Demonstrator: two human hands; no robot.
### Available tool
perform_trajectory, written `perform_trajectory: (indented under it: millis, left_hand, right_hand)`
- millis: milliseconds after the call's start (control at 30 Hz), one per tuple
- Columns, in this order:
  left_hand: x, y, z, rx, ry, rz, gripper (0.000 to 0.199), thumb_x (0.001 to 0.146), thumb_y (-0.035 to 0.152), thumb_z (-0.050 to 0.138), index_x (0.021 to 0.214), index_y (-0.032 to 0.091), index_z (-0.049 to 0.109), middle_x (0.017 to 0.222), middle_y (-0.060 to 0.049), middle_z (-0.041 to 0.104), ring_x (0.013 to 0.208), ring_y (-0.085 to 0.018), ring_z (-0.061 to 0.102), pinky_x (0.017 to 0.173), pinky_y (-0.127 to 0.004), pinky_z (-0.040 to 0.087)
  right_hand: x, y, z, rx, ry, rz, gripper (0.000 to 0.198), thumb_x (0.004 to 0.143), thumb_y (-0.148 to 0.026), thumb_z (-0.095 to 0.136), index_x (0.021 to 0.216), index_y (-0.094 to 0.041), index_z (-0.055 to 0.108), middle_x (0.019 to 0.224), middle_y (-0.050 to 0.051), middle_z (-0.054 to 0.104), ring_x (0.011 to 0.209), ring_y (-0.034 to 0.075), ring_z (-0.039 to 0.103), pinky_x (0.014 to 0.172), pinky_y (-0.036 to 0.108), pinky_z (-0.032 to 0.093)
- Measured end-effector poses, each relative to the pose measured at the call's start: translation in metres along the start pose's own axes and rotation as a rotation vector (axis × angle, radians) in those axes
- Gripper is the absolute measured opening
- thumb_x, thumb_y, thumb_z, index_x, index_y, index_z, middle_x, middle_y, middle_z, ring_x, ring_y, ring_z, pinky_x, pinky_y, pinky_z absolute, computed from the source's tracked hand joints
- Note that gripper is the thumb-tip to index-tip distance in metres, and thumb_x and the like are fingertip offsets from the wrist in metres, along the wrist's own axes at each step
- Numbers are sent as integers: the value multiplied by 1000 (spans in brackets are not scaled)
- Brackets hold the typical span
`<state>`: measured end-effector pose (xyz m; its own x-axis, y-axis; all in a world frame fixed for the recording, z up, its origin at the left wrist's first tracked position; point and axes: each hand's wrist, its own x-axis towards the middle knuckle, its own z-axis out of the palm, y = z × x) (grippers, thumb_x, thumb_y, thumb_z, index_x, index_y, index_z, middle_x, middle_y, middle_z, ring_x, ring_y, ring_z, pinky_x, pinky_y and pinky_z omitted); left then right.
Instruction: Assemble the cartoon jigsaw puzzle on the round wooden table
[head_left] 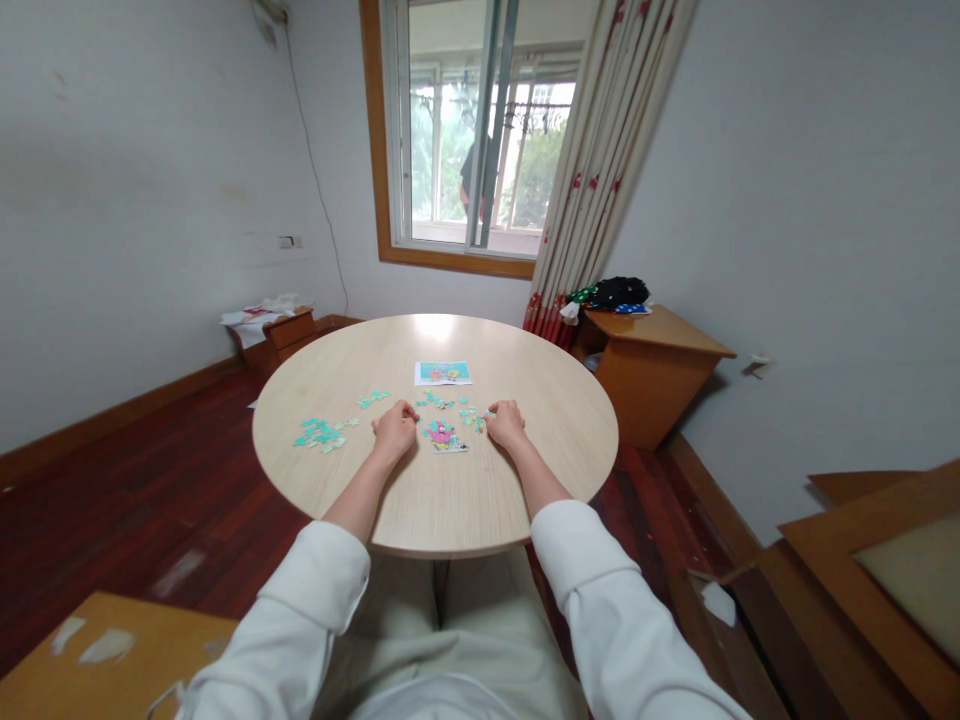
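Observation:
A partly joined jigsaw puzzle (442, 436) with a pink cartoon figure lies on the round table (555, 400) between my hands. My left hand (396, 430) rests just left of it, fingers curled together; whatever they may hold is too small to make out. On the other side, my right hand (507, 424) has its fingers pinched at the edge of some loose puzzle pieces (471, 416). Whether a piece is between those fingertips is unclear. More loose pieces (435, 400) lie above the joined part. Beyond them is a printed reference picture (443, 373).
A larger pile of turquoise pieces (321, 434) lies at the table's left, with a smaller group (373, 398) nearer the middle. A wooden cabinet (660, 350) with dark cloth on top stands at the right. Behind the window (480, 130) a person is partly visible.

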<state>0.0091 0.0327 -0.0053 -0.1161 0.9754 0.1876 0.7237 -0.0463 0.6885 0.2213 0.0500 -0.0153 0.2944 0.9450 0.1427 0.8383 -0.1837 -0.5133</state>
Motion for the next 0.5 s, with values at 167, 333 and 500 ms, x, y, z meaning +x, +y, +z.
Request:
perform_trajectory:
  millis: [167,333,500]
  left_hand:
    - [-2,3,-2,10,-4,3,22,72,6,39,77,22,53,94,-1,70,98,-18,61,94,-37,32]
    - [-2,3,-2,14,3,-2,21,71,6,40,77,22,53,95,-1,70,98,-18,60,94,-37,32]
    - [-1,0,0,7,16,12,22,71,6,40,76,22,53,94,0,70,97,-18,61,95,-37,31]
  right_hand:
    - [-1,-1,0,-12,-3,1,23,81,-24,55,102,-17,61,116,12,52,110,22,51,91,34,38]
    - [1,0,1,-14,17,3,24,80,-25,55,102,-15,61,115,13,52,109,23,52,90,34,39]
    - [2,0,1,-19,10,2,23,81,-25,54,101,-16,61,116,12,52,109,22,52,90,33,39]
